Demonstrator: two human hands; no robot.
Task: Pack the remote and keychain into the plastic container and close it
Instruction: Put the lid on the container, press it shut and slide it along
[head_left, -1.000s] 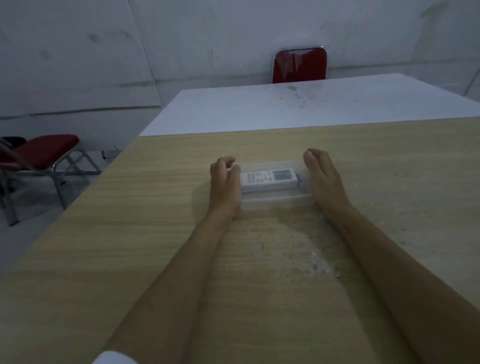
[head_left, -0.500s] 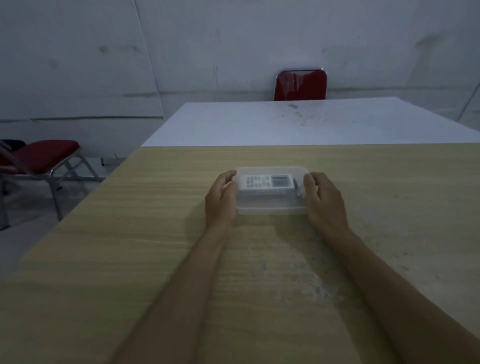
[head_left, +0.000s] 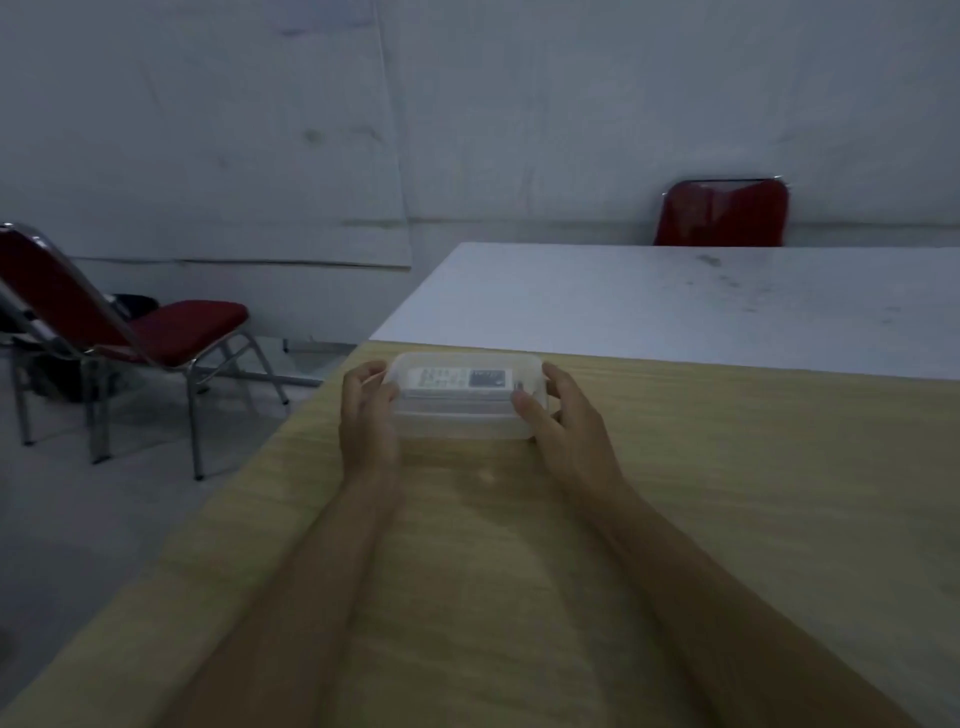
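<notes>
A clear plastic container (head_left: 462, 418) with its lid on sits on the wooden table (head_left: 727, 493), close to the far edge. Through the lid I see the white remote (head_left: 460, 378) lying lengthwise inside. A small dark bit at the remote's right end may be the keychain (head_left: 518, 385); it is too blurred to be sure. My left hand (head_left: 366, 415) grips the container's left end. My right hand (head_left: 563, 421) grips its right end, thumb on the lid's front corner.
A white table (head_left: 675, 301) butts against the far edge of the wooden one. One red chair (head_left: 724, 213) stands behind the white table. Another red folding chair (head_left: 130, 332) stands on the floor to the left, beyond the table's left edge.
The container has slid away from me toward the far edge of the wooden table with both hands on its ends. My head has turned left, so more floor and the left chair show.
</notes>
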